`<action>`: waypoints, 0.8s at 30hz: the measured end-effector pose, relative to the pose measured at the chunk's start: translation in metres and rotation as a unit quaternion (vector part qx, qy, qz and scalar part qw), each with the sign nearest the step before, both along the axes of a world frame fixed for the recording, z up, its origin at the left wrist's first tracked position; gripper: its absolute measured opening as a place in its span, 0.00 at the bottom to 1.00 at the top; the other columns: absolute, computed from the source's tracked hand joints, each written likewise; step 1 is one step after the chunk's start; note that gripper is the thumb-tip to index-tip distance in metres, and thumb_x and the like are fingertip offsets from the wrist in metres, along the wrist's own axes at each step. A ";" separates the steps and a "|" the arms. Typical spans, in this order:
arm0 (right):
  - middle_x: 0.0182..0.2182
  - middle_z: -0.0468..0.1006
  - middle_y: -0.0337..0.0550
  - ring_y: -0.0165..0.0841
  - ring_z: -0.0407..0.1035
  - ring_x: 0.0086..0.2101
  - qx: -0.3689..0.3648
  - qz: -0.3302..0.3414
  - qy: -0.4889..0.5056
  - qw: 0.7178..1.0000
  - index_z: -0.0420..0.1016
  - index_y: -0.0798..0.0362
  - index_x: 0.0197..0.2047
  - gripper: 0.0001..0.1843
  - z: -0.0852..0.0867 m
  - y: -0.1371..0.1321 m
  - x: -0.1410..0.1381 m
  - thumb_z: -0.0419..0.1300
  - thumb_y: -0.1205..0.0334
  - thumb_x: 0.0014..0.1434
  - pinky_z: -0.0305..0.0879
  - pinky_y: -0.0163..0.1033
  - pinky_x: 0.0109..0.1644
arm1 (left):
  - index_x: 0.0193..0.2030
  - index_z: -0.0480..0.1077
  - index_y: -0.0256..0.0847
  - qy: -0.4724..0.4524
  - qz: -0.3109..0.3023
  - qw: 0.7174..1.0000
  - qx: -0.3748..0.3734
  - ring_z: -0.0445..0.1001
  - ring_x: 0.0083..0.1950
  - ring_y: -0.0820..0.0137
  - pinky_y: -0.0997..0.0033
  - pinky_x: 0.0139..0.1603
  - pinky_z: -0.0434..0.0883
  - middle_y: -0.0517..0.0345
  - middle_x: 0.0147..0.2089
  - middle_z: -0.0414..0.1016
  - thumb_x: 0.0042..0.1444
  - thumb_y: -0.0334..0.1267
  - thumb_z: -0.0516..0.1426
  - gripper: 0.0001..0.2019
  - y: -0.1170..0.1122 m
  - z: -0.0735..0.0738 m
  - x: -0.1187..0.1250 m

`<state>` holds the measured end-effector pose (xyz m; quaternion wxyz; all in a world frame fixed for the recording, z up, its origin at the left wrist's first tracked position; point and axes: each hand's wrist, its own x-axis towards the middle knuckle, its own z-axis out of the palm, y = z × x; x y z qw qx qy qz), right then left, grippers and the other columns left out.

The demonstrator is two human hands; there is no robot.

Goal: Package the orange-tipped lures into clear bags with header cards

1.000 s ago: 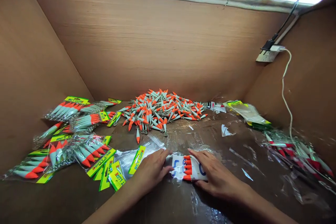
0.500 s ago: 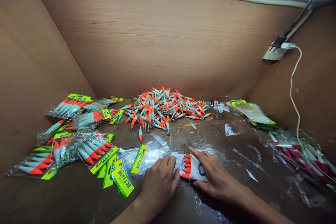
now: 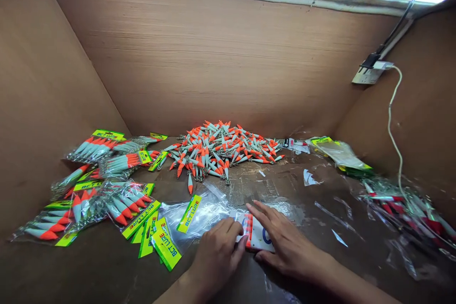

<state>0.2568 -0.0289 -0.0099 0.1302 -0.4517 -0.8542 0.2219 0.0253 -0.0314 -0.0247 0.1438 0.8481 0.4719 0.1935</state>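
Note:
At the front middle lies a small white block or card with blue print [image 3: 268, 235], its full shape covered by my hands. Several orange-tipped fishing lures [image 3: 249, 229] are lined up side by side on it, tips pointing right. My left hand [image 3: 221, 246] is closed, fingers curled over the lures' left ends, which it hides. My right hand [image 3: 281, 237] is over the right part of the white piece, fingers stretched and thumb apart. Left of my hands, a clear plastic bag with a yellow-green header [image 3: 188, 213] lies flat, beside several more header cards [image 3: 166, 244].
A heap of loose orange and pale lures [image 3: 217, 149] lies against the back wall. Filled lure packs [image 3: 130, 202] are piled at the left. Clear bags with yellow headers [image 3: 342, 154] and red-and-white lures [image 3: 402, 206] lie right. A white cable [image 3: 392, 118] hangs there.
My right hand has shifted slightly left, its fingers now reaching over the orange tips. The left hand stays curled at almost the same spot. The whole view has tilted slightly.

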 end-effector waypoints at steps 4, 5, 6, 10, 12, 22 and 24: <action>0.74 0.40 0.44 0.47 0.45 0.69 -0.009 0.009 -0.011 1.000 0.39 0.37 0.74 0.55 0.001 0.005 -0.001 0.66 0.60 0.52 0.49 0.54 0.70 | 0.50 0.64 0.47 -0.064 -0.008 0.997 -0.046 0.69 0.52 0.58 0.60 0.50 0.70 0.52 0.51 0.69 0.56 0.41 0.62 0.17 0.005 0.009 -0.011; 0.74 0.40 0.44 0.46 0.44 0.70 -0.009 0.007 -0.008 1.000 0.37 0.39 0.75 0.56 0.000 0.006 -0.001 0.67 0.60 0.52 0.49 0.53 0.70 | 0.52 0.64 0.47 -0.060 -0.012 0.997 -0.050 0.68 0.53 0.57 0.58 0.52 0.69 0.52 0.52 0.68 0.51 0.43 0.66 0.23 0.005 0.009 -0.013; 0.74 0.40 0.45 0.45 0.43 0.70 -0.007 0.004 -0.005 1.000 0.35 0.41 0.75 0.57 0.000 0.007 -0.001 0.67 0.60 0.51 0.48 0.52 0.70 | 0.51 0.64 0.47 -0.048 -0.015 0.997 -0.051 0.67 0.53 0.55 0.57 0.52 0.69 0.52 0.53 0.67 0.48 0.43 0.68 0.26 0.006 0.008 -0.013; 0.73 0.43 0.46 0.43 0.42 0.70 0.006 0.005 0.004 1.000 0.34 0.44 0.75 0.57 -0.004 0.006 -0.002 0.66 0.59 0.52 0.47 0.51 0.71 | 0.43 0.66 0.45 -0.014 -0.002 0.999 -0.029 0.68 0.49 0.58 0.58 0.48 0.68 0.52 0.48 0.68 0.59 0.37 0.58 0.06 0.006 0.000 -0.008; 0.73 0.43 0.46 0.43 0.43 0.70 0.017 0.007 0.005 1.000 0.35 0.44 0.75 0.56 -0.005 0.006 -0.003 0.65 0.59 0.53 0.47 0.51 0.71 | 0.39 0.65 0.44 -0.027 0.019 0.999 -0.020 0.69 0.44 0.61 0.61 0.44 0.68 0.53 0.43 0.69 0.64 0.33 0.51 0.03 0.006 -0.002 -0.006; 0.74 0.40 0.48 0.47 0.47 0.69 0.024 0.024 -0.020 0.999 0.39 0.42 0.75 0.55 -0.001 0.011 -0.019 0.66 0.62 0.52 0.52 0.53 0.69 | 0.38 0.67 0.44 -0.060 -0.015 0.998 0.010 0.70 0.43 0.62 0.63 0.43 0.68 0.54 0.42 0.72 0.64 0.31 0.51 0.06 -0.001 -0.008 0.005; 0.73 0.44 0.49 0.47 0.50 0.68 0.029 0.034 -0.021 0.999 0.47 0.42 0.73 0.47 0.001 0.012 -0.019 0.64 0.59 0.56 0.54 0.53 0.68 | 0.40 0.69 0.44 -0.086 -0.046 0.995 0.000 0.71 0.46 0.62 0.63 0.46 0.70 0.54 0.43 0.72 0.64 0.31 0.53 0.05 -0.002 -0.003 0.004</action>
